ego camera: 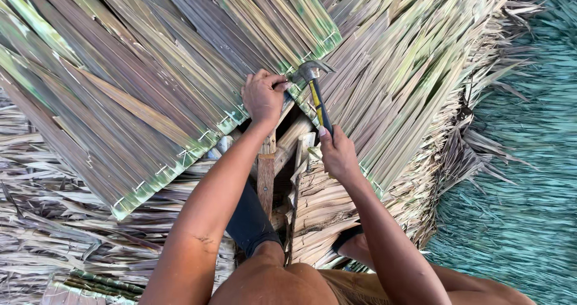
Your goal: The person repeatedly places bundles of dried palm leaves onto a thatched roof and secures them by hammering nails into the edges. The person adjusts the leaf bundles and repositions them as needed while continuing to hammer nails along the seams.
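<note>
- Left hand (262, 96): fingers pinched at the stitched edge of the thatch panel (150, 82), apparently steadying a nail, too small to confirm.
- Right hand (338, 155): grip wrapped around the hammer (315, 91) handle, head poised just beside the left fingertips.
- Wooden batten (266, 173): below the panel edge.
- Advice: tap lightly first, keeping fingers low and clear.

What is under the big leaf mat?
Under the leaf mat wooden poles and dry leaves show at its edge. Whatever lies further beneath stays covered.

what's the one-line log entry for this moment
left hand: pinching thatch panel edge | right hand: gripping claw hammer | hammer head at edge
</note>
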